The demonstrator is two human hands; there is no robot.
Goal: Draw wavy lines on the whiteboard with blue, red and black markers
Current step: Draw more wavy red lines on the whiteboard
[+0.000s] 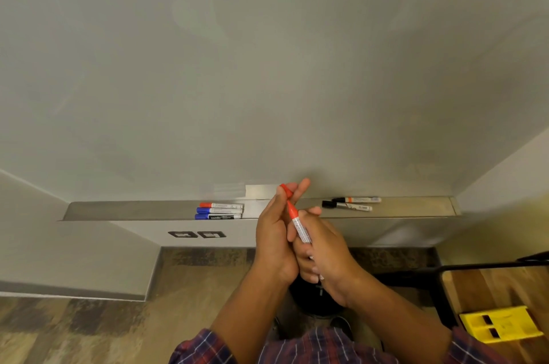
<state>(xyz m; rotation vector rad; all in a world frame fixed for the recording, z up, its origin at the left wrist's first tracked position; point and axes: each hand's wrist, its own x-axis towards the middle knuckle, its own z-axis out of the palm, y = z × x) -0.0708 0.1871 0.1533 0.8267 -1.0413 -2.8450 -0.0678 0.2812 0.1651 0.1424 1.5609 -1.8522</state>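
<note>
Red marker (pixel 300 228) held up before the middle of the tray (pixel 118 210), just under the whiteboard (pixel 267 66), red end uppermost and leaning a little left. Gripped low on the white barrel by the right hand (pixel 325 256), with fingers curled round it and the thumb laid across near the red collar. Pinched at the top red end by the left hand (pixel 273 233), with thumb and fingers closed on it and one finger stretched straight up past it. Cannot tell whether the cap is seated or partly off. Palms turned toward each other, heels of the hands close together, forearms rising from the bottom edge out of plaid sleeves (pixel 205 346).

On the tray, left of the hands: a spare red marker (pixel 221 205) and two blue markers (pixel 219 211), side by side and parallel, caps pointing left. Right of the hands: a black marker (pixel 347 206) and, just behind it, an orange-banded marker (pixel 361 200).

Faint wiped smears on the whiteboard. Below the tray, two dark sockets (pixel 197 234) in the wall. At the lower right, a wooden table (pixel 505 283) with a yellow block (pixel 502 325) on it.
</note>
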